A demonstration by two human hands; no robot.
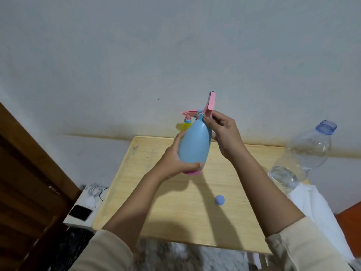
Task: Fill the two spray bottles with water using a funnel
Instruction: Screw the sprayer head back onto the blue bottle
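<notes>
Left hand (173, 159) wrapped around lower body of blue spray bottle (194, 145), fingers curled under its pink base, bottle held tilted above the wooden table (156, 192). Right hand (224, 133) pinched narrow on the bottle's neck just under the pink spray head (210, 103), which points up and away. Blue bottle opaque, contents can't tell. Far side of table, behind the blue one and partly hidden by it: yellow spray bottle (185, 126), pink trigger top on, standing. Blue cap (220, 200) lies loose on table, near right of centre. Right edge: big clear water bottle (304, 155), uncapped, tilted, some water in bottom. Far left, off the table: phone (80, 212) and white cable (94, 189) on low white stand.
</notes>
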